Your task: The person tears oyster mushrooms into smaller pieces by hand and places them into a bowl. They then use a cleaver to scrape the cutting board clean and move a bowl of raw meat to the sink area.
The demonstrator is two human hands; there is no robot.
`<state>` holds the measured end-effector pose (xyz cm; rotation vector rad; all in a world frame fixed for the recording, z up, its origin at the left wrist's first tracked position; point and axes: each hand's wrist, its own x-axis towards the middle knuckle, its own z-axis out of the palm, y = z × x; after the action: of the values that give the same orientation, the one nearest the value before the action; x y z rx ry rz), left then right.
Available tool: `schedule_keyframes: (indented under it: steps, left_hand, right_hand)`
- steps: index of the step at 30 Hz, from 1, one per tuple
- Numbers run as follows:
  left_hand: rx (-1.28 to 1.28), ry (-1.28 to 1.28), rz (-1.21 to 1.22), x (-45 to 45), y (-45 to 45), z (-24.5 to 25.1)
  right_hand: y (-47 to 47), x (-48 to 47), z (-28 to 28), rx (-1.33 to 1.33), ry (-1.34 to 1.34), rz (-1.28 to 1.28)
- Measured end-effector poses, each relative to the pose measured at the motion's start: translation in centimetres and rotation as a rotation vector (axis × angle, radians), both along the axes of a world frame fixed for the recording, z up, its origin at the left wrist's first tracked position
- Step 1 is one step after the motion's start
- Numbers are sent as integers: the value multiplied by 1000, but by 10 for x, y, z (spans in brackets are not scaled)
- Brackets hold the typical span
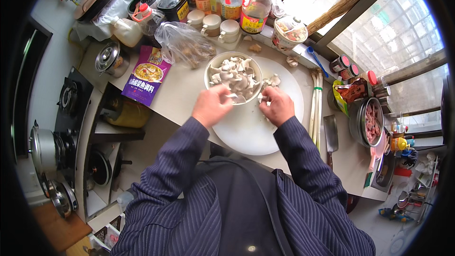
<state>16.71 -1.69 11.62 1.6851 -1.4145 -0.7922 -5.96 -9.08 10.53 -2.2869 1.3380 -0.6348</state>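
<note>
A white bowl (207, 75) heaped with torn oyster mushrooms (236, 74) stands on the left part of a round white cutting board (245, 131). At the bowl's near left rim, my left hand (212, 106) pinches a pale mushroom piece (233, 96). My right hand (278, 105), just right of the bowl, holds another mushroom piece (262, 97) between thumb and fingers. Beyond that hand, a small cluster of mushrooms (273, 80) lies on the board. Small crumbs are scattered near my right hand.
Leeks (315, 108) and a cleaver (331, 133) lie right of the board, before a metal bowl of raw meat (372, 122). Leftward are a purple seasoning packet (146, 75), a plastic bag (185, 42) and a lidded steel pot (112, 58). Sauce bottles (233, 3) line the back.
</note>
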Motion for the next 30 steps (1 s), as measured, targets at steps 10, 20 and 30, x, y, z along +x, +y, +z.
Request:
schedule_keyframes:
  steps: [10, 20, 30]
  left_hand:
    - [-137, -243, 89, 57, -55, -48]
    - [-217, -310, -17, 29, -60, -61]
    - [-221, -481, -22, 57, -94, -62]
  right_hand:
    - [-48, 44, -31, 77, 17, -50]
    - [-25, 54, -49, 60, -61, 266]
    - [-32, -109, -60, 232, -112, -330]
